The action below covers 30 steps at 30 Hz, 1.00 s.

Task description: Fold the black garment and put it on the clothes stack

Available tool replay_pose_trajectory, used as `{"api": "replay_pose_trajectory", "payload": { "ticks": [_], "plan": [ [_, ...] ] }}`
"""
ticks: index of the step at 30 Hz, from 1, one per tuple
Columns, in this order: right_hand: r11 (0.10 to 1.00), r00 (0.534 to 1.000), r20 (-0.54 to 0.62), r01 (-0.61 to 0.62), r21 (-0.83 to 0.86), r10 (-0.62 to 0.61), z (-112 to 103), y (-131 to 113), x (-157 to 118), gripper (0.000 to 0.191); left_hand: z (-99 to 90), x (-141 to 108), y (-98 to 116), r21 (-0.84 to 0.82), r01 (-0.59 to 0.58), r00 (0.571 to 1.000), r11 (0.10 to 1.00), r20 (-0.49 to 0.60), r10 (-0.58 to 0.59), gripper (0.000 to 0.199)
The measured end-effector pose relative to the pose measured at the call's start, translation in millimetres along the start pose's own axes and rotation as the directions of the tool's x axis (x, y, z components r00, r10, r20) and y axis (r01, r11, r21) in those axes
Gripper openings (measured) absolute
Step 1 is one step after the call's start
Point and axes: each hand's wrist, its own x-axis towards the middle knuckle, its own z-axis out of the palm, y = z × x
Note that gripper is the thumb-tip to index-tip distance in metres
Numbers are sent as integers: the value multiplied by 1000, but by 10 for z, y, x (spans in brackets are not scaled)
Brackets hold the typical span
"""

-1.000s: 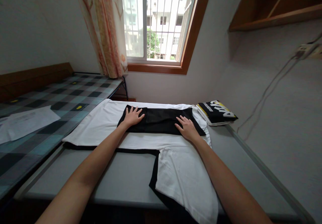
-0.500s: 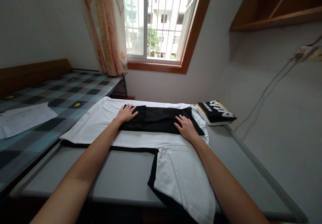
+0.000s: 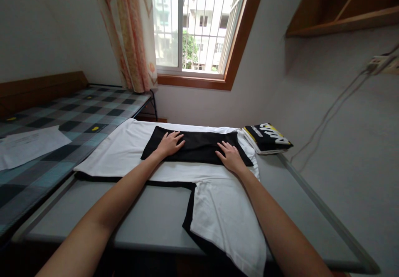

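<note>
A white T-shirt (image 3: 109, 150) with black showing along its near edge lies spread on a grey table, one sleeve hanging toward me over the front edge. Across its middle rests a long folded strip of black cloth (image 3: 199, 146). My left hand (image 3: 170, 144) lies flat on the strip, left of its middle, with fingers spread. Near the strip's right end my right hand (image 3: 231, 155) presses down, fingers apart. Neither hand grips the cloth. What garment the black strip is, I cannot tell.
A folded black garment with white and yellow print (image 3: 268, 138) sits at the table's back right. To the left is a bed with a checked cover (image 3: 109, 106) and paper sheets (image 3: 34, 146). The grey table (image 3: 162, 214) meets the right wall, where cables (image 3: 330, 111) hang.
My left hand has slid to the right along the black strip. The fold at the strip's left end is gone, and that end now reaches further left. My right hand stays in place.
</note>
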Motion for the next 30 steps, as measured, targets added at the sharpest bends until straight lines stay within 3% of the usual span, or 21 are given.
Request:
{"api": "replay_pose_trajectory", "payload": {
  "ticks": [4, 9, 23, 30],
  "plan": [
    [1000, 1000, 5, -6, -1, 6, -5, -7, -1, 54, -35, -34, 92, -12, 47, 990, 999, -132, -48, 44],
    [1000, 1000, 8, -9, -6, 9, -12, -16, -2, 53, -6, -46, 162, -7, 42, 996, 999, -81, -42, 44],
    [999, 998, -58, -11, 49, 14, -7, -8, -1, 51, 17, -46, 134, -17, 40, 997, 999, -68, -41, 39],
    [999, 1000, -21, -14, 30, 15, -8, -11, 0, 51, 14, -45, 132, -10, 42, 997, 999, -67, -43, 39]
  ]
}}
